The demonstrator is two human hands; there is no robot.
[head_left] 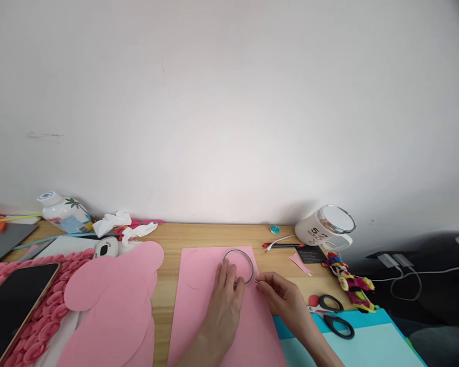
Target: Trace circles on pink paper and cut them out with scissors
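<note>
The ring (237,250) lies flat on the far right part of the pink sheet (193,316), right of a drawn circle (199,269); being round, it has no long axis; the left hand (226,298), nearer, touches its lower-left rim, fingers extended and clamped on nothing. The right hand (283,294) has its fingertips together on a slim piece (256,282), too small to identify, just beside the lower-right rim, so the ring lies leftward and slightly ahead; farther out on the desk (214,232) are cut-outs (115,316) to the left, mug (309,229) and scissors (322,309) to the right.
</note>
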